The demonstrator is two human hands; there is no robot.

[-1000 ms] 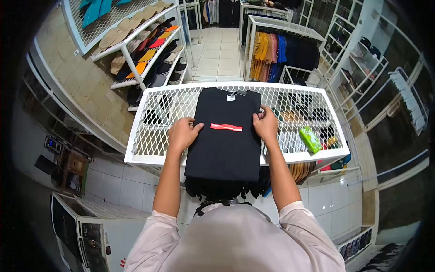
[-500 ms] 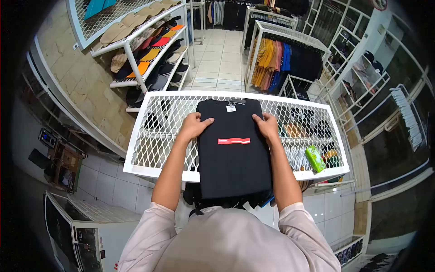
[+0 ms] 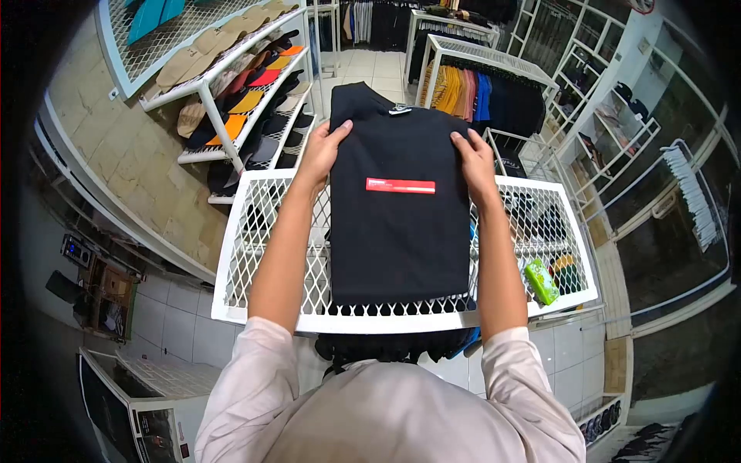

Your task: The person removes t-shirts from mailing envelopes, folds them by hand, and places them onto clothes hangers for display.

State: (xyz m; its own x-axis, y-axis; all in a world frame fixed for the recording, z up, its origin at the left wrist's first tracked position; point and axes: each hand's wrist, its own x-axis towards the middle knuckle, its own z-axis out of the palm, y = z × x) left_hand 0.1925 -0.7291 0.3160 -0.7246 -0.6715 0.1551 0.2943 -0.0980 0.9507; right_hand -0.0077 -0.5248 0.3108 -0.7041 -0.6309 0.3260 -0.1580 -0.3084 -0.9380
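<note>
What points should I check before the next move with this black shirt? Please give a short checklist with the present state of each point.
1. Left hand grips the black shirt at its upper edge: ok.
2. Right hand grips the other upper edge: ok.
3. Red label faces up, level: ok.
4. Shirt's lower end lies on the white mesh table: ok.
5. Green packet lies apart from the shirt: ok.
6. Back of the shirt smooth: cannot tell.

A clothing shop, it seems: hanging shirts (image 3: 471, 92) on rails, caps (image 3: 231, 85) on wire shelves.
</note>
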